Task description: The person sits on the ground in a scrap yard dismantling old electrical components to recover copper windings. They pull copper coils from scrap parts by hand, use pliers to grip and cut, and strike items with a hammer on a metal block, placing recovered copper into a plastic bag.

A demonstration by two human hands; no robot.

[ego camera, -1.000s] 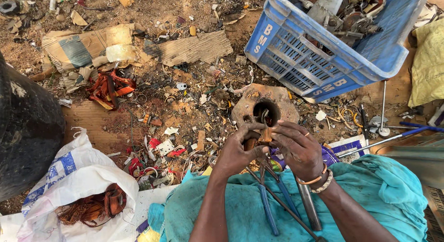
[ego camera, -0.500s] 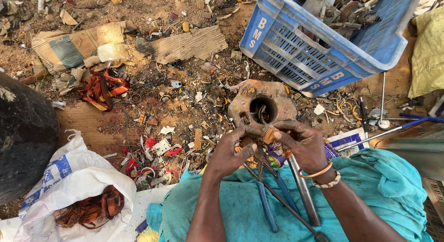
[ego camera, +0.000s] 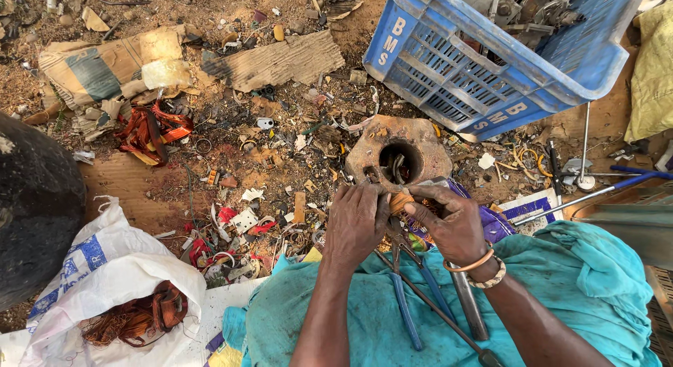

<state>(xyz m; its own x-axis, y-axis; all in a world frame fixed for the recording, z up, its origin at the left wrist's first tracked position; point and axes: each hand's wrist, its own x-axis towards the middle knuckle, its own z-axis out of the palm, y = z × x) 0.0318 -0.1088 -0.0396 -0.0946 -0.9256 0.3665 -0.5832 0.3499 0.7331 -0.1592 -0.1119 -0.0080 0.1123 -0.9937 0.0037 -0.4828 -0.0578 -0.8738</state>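
Copper coil (ego camera: 400,201) pinched between both my hands, just below the rusty motor housing (ego camera: 398,153).

My left hand (ego camera: 355,223) and right hand (ego camera: 452,223) are both closed on the small coil, fingers curled tight, over the teal cloth (ego camera: 575,283) on my lap. Blue-handled pliers (ego camera: 405,307) and a metal rod (ego camera: 468,307) lie on that cloth. Blue crate (ego camera: 491,65) sits beyond; white sack (ego camera: 105,276) with copper wire lies left.

1. The metal housing (ego camera: 397,154) lies on the ground just beyond both hands.
2. The crate (ego camera: 491,58) stands behind it, to the right.
3. Pliers (ego camera: 403,297) lie on the cloth (ego camera: 561,297) below the hands.
4. The sack (ego camera: 105,297) lies far left.
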